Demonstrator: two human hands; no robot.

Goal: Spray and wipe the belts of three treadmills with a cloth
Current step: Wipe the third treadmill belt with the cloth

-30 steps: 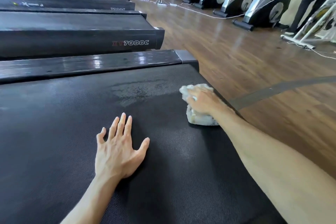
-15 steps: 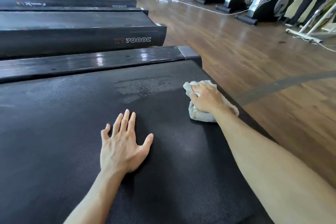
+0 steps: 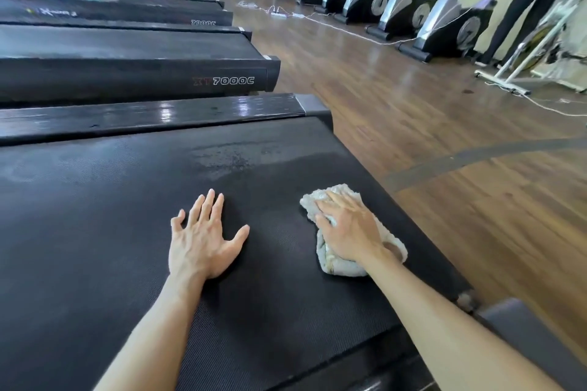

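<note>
White cloth [image 3: 343,259] under right hand [image 3: 349,232]

cloth [image 3: 330,259] partly under right hand [image 3: 349,232]

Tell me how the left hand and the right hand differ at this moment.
The left hand lies bare on the belt, fingers spread; the right hand presses on a cloth, fingers together. The left hand sits mid-belt; the right hand is near the belt's end by the floor. Both lie flat, palm down.

A crumpled off-white cloth [image 3: 330,259] lies near the right edge of the black, textured, partly damp treadmill belt [image 3: 95,232].
</note>
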